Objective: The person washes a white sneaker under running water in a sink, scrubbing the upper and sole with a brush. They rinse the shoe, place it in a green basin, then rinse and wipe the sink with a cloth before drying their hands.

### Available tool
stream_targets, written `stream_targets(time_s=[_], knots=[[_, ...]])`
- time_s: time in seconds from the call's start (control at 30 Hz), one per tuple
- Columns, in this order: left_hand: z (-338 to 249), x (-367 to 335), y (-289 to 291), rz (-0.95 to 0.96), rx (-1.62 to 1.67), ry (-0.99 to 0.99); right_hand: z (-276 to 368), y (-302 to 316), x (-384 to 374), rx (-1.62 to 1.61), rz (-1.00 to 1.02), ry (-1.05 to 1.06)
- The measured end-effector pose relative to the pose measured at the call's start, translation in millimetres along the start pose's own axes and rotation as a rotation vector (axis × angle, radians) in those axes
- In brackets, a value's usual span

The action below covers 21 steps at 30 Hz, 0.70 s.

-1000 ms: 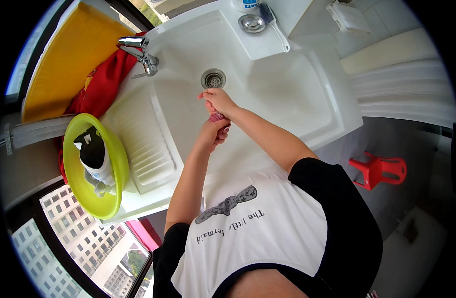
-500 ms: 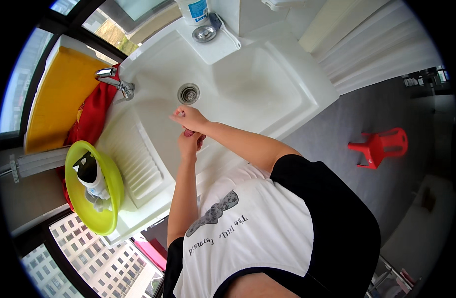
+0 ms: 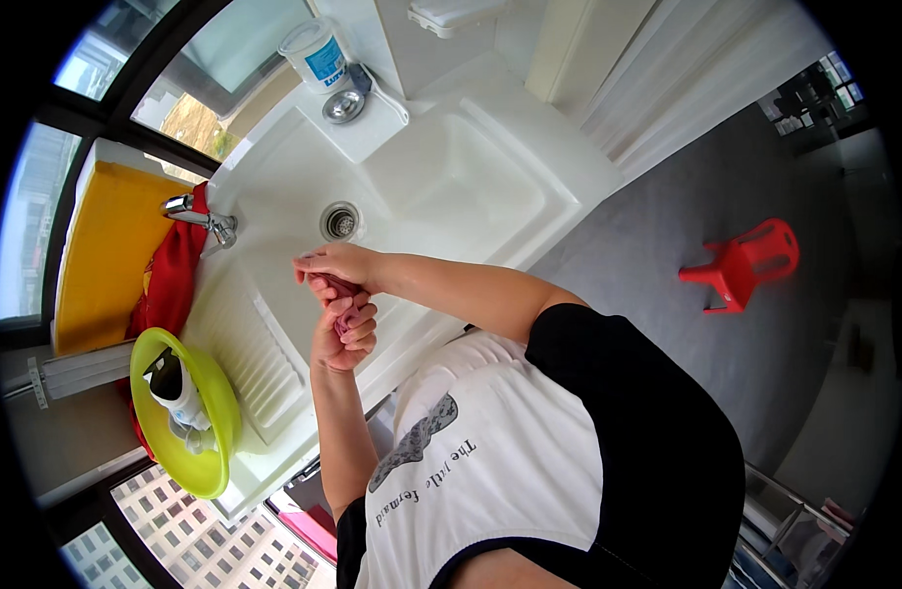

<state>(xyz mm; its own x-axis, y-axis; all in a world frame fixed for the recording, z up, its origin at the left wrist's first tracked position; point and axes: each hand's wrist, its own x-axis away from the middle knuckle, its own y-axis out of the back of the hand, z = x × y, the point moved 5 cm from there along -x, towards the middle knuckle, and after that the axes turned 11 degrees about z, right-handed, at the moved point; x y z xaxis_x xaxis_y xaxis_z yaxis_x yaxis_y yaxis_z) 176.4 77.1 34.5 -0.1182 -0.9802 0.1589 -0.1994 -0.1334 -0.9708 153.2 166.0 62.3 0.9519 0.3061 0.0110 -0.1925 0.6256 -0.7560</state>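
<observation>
A small crumpled dark pink cloth [image 3: 339, 286] is squeezed between my two hands over the white laundry sink [image 3: 490, 162]. My left hand [image 3: 341, 337] is closed around its lower part, with a fold showing between the fingers. Just above, my right hand [image 3: 335, 263] wraps over the upper part, its back turned up. The two hands touch, and most of the cloth is hidden inside them. Beyond them lies the round drain [image 3: 340, 222]. To their left, the ridged washboard [image 3: 245, 348] is part of the sink.
A chrome faucet [image 3: 222, 230] stands at the left with a red cloth [image 3: 171, 275] beside it. A lime-green basin [image 3: 225, 432] holds a bottle and other items. On the back ledge are a white tub [image 3: 314, 59], a metal strainer [image 3: 343, 106] and a brush. A red plastic chair [image 3: 736, 280] stands right.
My hands have turned and more of the pink cloth shows between them. My left fingers now face up around it. The whole view has shifted, with the sink lower and further left.
</observation>
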Motion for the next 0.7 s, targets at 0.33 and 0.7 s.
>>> stream_targets(time_s=[0.33, 0.7], knots=[[-40, -12, 19, -0.834, -1.105, -0.072, 15, 23, -9, 0.32, -0.327, 0.062], [-47, -35, 53, -1.263, -1.875, -0.2, -7, 81, -12, 0.771, -1.112, 0.109]])
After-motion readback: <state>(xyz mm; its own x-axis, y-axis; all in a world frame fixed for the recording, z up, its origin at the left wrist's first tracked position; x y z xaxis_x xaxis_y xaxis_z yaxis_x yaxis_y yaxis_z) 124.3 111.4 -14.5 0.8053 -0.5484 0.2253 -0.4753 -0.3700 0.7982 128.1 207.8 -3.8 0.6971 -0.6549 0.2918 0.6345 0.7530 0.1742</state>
